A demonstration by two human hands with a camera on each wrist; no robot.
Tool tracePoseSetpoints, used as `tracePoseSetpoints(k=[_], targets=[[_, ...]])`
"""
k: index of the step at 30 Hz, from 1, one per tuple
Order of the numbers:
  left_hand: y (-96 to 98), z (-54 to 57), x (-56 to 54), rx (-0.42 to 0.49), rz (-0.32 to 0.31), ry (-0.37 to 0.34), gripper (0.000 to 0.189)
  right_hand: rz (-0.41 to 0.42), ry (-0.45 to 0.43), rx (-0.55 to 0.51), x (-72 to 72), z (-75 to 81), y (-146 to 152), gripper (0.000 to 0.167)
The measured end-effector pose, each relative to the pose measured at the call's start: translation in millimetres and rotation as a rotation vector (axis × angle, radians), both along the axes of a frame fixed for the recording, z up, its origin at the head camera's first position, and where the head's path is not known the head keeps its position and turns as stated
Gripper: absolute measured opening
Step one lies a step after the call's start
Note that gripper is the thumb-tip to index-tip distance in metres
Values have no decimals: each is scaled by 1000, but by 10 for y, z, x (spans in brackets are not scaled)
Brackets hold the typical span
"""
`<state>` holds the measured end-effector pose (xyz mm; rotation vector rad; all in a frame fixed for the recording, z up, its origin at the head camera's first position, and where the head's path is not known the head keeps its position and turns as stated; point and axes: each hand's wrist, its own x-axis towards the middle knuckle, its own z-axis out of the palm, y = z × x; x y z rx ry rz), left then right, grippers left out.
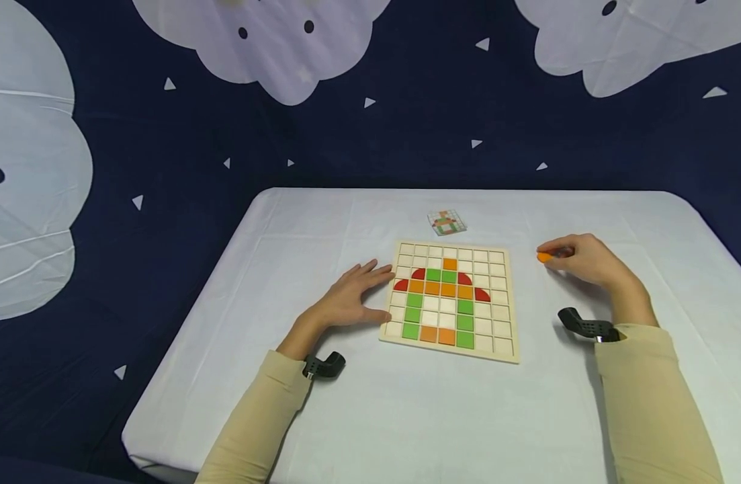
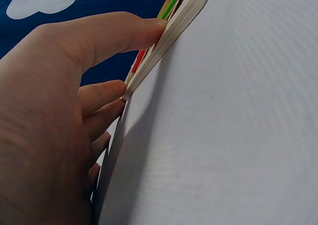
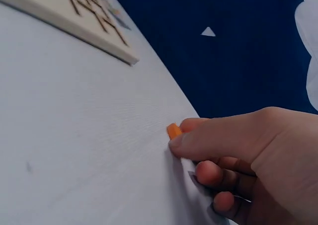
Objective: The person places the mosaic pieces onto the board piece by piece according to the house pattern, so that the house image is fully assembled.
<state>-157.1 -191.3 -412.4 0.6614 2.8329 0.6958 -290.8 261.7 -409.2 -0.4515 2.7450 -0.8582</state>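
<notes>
In the head view a pale wooden grid board point(image 1: 514, 336) lies on the table, its cells holding red, orange, green and white pieces in a pattern. My left hand point(image 1: 353, 296) is at its left edge with fingers spread. In the left wrist view the thumb point(image 2: 149, 32) touches the board's side, and fingertips lie along the same edge. To the right of the board, my right hand point(image 1: 590, 259) pinches a small orange piece point(image 3: 174, 131) between thumb and index finger, low over the table. Its other fingers curl loosely; part of the piece is hidden.
A small picture card point(image 1: 447, 222) with a similar coloured pattern lies just behind the board. White cloth covers the table point(image 1: 322, 430). A dark blue curtain point(image 1: 406, 148) with pale cloud shapes hangs behind it. Each wrist wears a black camera mount point(image 1: 588, 327).
</notes>
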Motion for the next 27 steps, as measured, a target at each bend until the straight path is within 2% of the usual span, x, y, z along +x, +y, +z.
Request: tracePoseSetpoints(k=[12, 22, 27], targets=[[-2, 15, -4, -5, -2, 2, 83, -5, 21, -9, 17, 59, -151, 42], [-2, 12, 2, 2, 12, -10, 82, 65, 86, -18, -8, 27, -435, 35], [4, 3, 2, 0, 11, -13, 83, 51, 86, -16, -2, 55, -509, 36]])
